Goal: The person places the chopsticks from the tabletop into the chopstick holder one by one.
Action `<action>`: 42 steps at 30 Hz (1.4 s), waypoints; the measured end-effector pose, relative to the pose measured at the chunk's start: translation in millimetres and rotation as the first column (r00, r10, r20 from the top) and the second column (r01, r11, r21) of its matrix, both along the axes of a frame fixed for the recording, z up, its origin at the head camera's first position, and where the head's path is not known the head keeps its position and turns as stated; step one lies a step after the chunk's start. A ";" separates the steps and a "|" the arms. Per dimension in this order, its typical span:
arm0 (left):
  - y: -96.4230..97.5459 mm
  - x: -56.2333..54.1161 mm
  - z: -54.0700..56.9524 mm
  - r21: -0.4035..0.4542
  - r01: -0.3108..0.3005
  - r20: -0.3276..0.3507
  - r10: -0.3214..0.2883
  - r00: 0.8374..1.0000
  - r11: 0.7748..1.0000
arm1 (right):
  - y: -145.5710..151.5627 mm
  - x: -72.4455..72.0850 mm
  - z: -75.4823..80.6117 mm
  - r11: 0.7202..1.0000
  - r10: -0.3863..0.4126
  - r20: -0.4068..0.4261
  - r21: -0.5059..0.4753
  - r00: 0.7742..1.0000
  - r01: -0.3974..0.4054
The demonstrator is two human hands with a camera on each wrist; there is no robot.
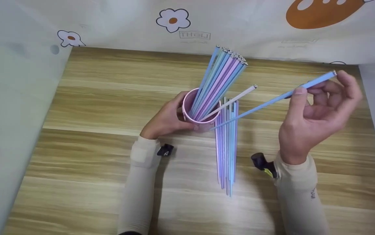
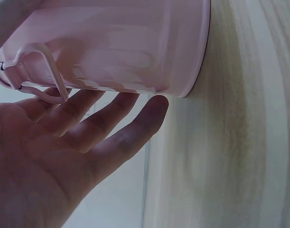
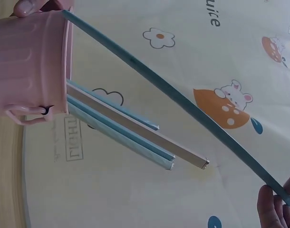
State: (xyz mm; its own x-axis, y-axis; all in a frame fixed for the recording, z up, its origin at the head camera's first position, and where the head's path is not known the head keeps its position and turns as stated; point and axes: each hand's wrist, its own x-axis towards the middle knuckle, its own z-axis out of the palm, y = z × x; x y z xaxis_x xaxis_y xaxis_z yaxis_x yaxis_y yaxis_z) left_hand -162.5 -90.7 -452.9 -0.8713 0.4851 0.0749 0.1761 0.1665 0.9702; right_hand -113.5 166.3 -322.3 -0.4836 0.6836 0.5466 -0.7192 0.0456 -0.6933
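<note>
My left hand (image 1: 164, 122) grips a small pink bucket (image 2: 116, 42) around its side, thumb at the front and fingers along the far wall. Inside it, a bundle of blue, green and pink chopsticks (image 1: 218, 78) leans to the right, decorated ends up. One pale pink chopstick (image 1: 239, 97) slants lower across the rim. Thumb and fingers of my right hand (image 1: 321, 109) pinch a blue chopstick (image 1: 262, 105) near its thick end. Its thin tip points down-left and lies close to the bucket's rim; whether they touch I cannot tell.
Several purple, pink and light-blue chopsticks (image 1: 228, 150) lie side by side on the wooden table (image 1: 86, 156), just right of the bucket. A printed cloth (image 1: 125, 23) with flowers hangs behind the table. Black wrist cameras (image 1: 165, 150) sit at both cuffs.
</note>
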 end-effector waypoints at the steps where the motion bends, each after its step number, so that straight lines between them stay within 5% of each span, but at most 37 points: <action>1: 0.2 0.0 0.1 -0.002 -0.001 0.000 0.001 1.000 1.000 | -0.6 -0.4 0.5 1.000 -0.002 -0.004 -0.004 1.000 0.002; 11: 0.4 -0.7 0.2 0.007 0.006 -0.001 -0.006 1.000 1.000 | -7.6 -9.0 -0.5 1.000 -0.026 -0.029 0.005 0.999 0.026; 23: -1.0 -0.3 0.6 -0.022 -0.006 0.002 0.006 1.000 1.000 | -19.1 -24.1 -41.7 0.986 0.069 0.045 0.148 0.997 -0.075; 42: -2.3 -1.1 1.0 -0.050 -0.005 -0.017 0.004 1.000 0.999 | -42.7 -37.9 -87.8 0.895 0.119 0.176 0.407 0.977 -0.182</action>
